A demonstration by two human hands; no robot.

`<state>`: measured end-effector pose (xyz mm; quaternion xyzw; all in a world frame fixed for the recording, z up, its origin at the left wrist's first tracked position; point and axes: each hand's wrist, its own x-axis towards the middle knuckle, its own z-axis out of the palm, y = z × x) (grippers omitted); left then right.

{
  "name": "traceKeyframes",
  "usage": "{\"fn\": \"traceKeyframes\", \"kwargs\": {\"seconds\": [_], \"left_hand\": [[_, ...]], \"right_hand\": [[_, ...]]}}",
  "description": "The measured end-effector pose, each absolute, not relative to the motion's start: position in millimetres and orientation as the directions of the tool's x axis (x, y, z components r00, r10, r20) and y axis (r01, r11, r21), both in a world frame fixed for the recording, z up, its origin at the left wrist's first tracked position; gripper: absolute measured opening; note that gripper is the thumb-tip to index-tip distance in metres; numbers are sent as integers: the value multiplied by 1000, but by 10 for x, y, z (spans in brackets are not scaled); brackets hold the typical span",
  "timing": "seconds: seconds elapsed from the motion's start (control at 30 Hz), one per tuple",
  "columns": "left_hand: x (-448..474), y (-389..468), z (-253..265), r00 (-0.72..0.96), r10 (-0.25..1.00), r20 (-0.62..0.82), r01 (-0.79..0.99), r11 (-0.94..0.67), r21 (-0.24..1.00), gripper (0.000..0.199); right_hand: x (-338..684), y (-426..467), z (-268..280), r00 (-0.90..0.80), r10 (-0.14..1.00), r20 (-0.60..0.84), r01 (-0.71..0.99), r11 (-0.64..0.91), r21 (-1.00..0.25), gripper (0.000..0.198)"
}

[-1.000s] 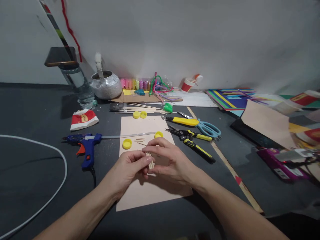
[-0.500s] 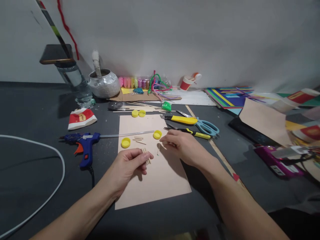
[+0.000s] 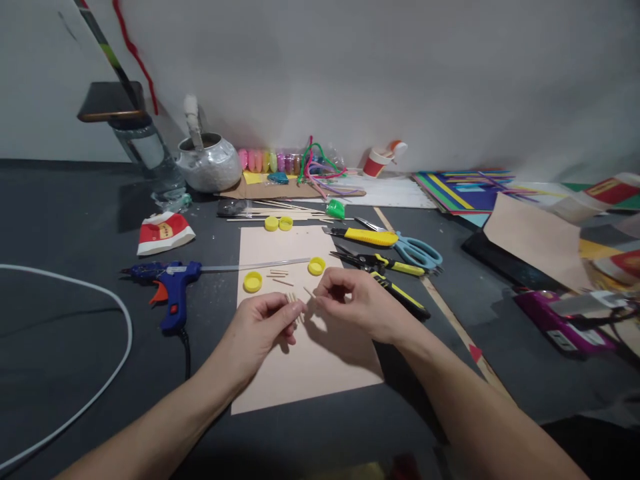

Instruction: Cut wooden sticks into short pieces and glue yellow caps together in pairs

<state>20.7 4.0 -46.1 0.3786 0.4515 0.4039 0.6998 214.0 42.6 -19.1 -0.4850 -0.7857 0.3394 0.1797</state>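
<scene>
Pinched in my left hand (image 3: 267,325) is a small bundle of short wooden sticks (image 3: 294,298), their ends poking out past the thumb. My right hand (image 3: 353,301) grips a single short stick (image 3: 311,293) between thumb and forefinger, just right of the bundle. Both hands hover above a pale pink sheet of paper (image 3: 270,390). Beyond them a few loose sticks (image 3: 280,273) lie on the sheet, between a yellow bottle cap (image 3: 253,282) on the left and another yellow cap (image 3: 317,266) on the right.
A blue glue gun (image 3: 174,293) lies left, its clear glue stick reaching over the paper. On the right are a yellow cutter (image 3: 370,237), blue-handled scissors (image 3: 417,252) and pliers (image 3: 380,261). A metal pot (image 3: 210,167) and a water bottle (image 3: 147,153) stand at the back.
My right hand has picked up the short stick that stood over the paper and brought it down and left, close to the bundle. The left hand keeps its hold.
</scene>
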Motion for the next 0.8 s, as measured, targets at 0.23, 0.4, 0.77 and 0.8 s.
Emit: {"fn": "traceKeyframes", "kwargs": {"seconds": [0.23, 0.4, 0.77, 0.8], "left_hand": [[207, 44, -489, 258, 926, -275, -190, 327, 926, 28], [194, 53, -481, 258, 920, -296, -170, 344, 923, 28], [215, 40, -446, 328, 863, -384, -213, 463, 860, 31], [210, 38, -442, 341, 853, -395, -215, 480, 851, 31]], "right_hand": [[1930, 220, -184, -374, 923, -86, 523, 133, -842, 18], [1942, 204, -195, -365, 929, -65, 560, 163, -812, 21], [2066, 306, -129, -610, 785, 107, 464, 464, -754, 70], [2066, 315, -155, -646, 752, 133, 423, 497, -758, 68]]}}
